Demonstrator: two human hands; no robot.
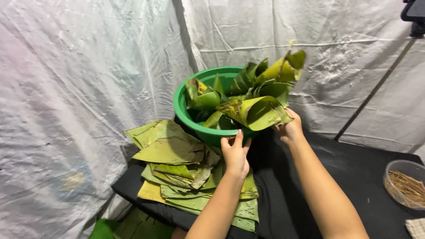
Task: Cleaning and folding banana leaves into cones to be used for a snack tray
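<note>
1. The left hand [235, 155] presses flat, fingers spread open, on the near rim of the green bowl [183, 99], at 6 o'clock of it
2. The right hand [290, 128] pinches the rolled leaf cone [259, 113] at the bowl's 4 o'clock edge
3. More cones fill the bowl. The pile of flat banana leaves [177, 166] lies at its 7 o'clock
4. This looks like setting a cone in. Next, I think, the pinch must loosen gently so it stays rolled

Both hands up at the green basin [183, 108] of leaf cones: left hand [235, 156] touching its rim, right hand [290, 128] touching a folded leaf cone [259, 113].
</note>
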